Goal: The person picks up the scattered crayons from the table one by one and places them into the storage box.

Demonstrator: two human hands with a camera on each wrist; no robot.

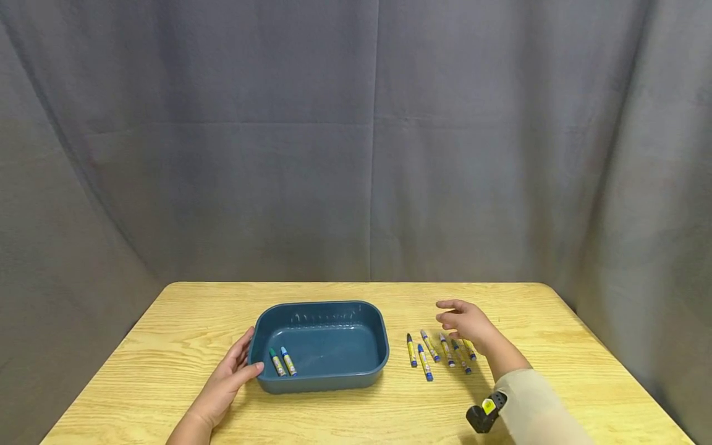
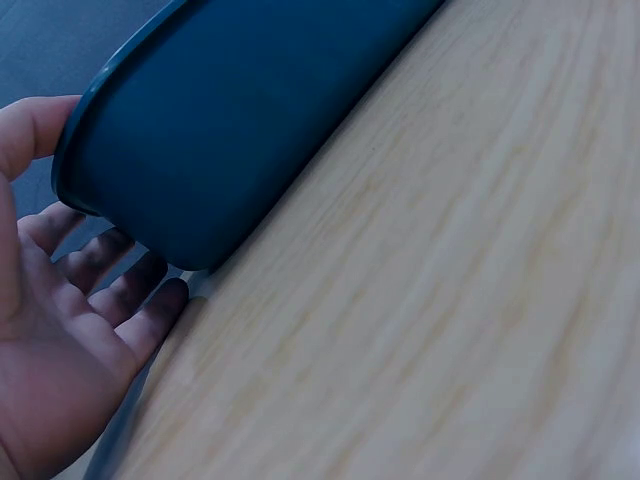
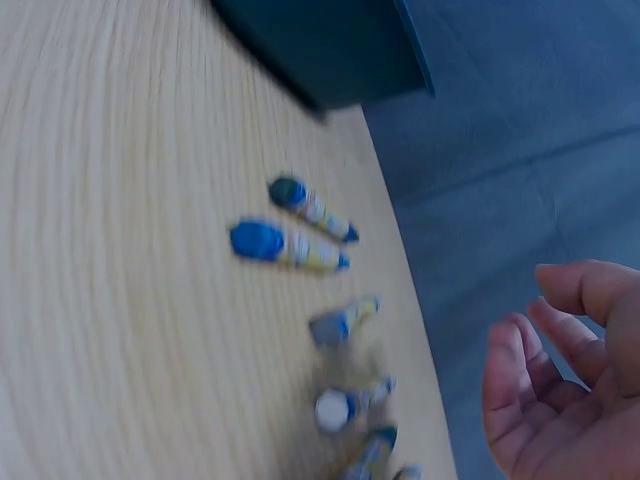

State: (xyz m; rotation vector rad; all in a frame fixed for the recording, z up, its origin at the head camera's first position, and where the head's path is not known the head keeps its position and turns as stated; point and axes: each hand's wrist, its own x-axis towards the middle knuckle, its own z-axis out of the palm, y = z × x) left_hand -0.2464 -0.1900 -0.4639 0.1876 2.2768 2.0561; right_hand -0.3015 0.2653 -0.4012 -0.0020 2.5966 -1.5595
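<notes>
Head view shows me the right hand (image 1: 464, 321), loose and empty, near the crayons (image 1: 447, 350) bunched on the table (image 1: 334, 417), so a careless pinch could roll neighbours; the left hand (image 1: 225, 377) grips the bin (image 1: 322, 384) holding two, and tugging could tip it.

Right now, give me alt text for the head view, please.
A person's left hand rests against a blue tray holding two crayons, while their right hand hovers near six more crayons on a wooden table. Gray curtains hang behind.
</notes>
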